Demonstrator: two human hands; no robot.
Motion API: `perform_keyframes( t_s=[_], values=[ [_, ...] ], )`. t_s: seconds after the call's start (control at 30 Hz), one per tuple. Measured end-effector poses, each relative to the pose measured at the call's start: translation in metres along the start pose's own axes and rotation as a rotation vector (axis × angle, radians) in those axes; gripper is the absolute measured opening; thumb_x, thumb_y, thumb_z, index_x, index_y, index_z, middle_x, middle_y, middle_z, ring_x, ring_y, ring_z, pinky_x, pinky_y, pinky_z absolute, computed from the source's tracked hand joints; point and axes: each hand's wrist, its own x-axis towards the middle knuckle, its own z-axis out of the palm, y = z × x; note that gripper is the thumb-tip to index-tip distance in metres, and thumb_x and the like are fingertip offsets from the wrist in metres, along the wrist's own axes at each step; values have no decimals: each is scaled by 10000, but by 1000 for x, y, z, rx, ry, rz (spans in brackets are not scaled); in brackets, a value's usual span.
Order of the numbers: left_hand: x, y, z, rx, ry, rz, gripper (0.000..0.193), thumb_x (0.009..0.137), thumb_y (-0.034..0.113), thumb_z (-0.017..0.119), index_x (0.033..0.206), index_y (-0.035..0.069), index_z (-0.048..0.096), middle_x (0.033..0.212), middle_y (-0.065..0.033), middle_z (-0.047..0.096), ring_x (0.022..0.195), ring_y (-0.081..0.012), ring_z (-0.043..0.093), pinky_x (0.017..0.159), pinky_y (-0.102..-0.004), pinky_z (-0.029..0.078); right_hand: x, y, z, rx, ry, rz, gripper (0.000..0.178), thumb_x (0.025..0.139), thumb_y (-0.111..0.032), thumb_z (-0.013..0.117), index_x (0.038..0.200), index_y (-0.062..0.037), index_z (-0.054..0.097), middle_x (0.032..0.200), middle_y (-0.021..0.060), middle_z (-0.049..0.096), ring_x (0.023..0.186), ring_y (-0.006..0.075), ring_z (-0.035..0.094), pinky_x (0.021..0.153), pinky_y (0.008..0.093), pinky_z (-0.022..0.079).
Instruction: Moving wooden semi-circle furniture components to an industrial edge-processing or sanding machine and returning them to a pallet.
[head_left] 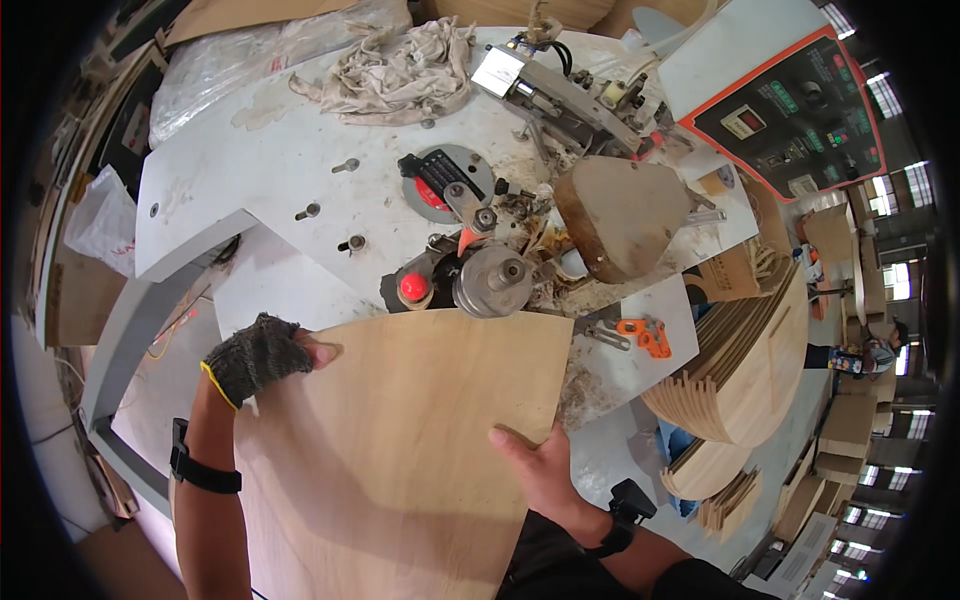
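Note:
A large pale wooden panel (400, 430) with a curved far edge lies in front of me, that edge right against the machine's metal roller (492, 282). My left hand (262, 360), in a dark grey glove with a yellow cuff, is closed on the panel's left edge near the far corner. Bare, my right hand (540, 472) grips the right edge, thumb on top and fingers hidden beneath. Just beyond the panel are a red ball knob (413, 287) and a brown-edged, rounded cover (625, 220).
A red-framed control panel (785, 120) stands at the far right. A crumpled rag (395, 80) lies on the white machine table (260, 170). An orange clamp-like tool (645, 337) sits right of the roller. Stacked curved panels (750, 370) stand farther right; a person (870, 355) is beyond.

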Motion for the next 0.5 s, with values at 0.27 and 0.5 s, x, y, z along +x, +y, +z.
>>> perform_keyframes(
  t_s=[0.27, 0.5],
  values=[
    [14, 2, 0, 279, 39, 193, 483, 757, 472, 707, 915, 15, 685, 787, -180, 654, 747, -333, 616, 684, -374, 498, 3, 5, 34, -8, -65, 47, 424, 840, -104, 716, 1160, 34, 474, 1036, 91, 628, 905, 124, 611, 789, 276, 506],
    [19, 47, -8, 158, -138, 41, 501, 746, 466, 720, 1011, 43, 680, 802, -146, 679, 750, -293, 640, 725, -370, 494, 6, 11, 64, -72, -189, 36, 457, 826, -140, 740, 1149, 48, 477, 1004, 91, 648, 890, 127, 626, 789, 269, 508]
  ],
)
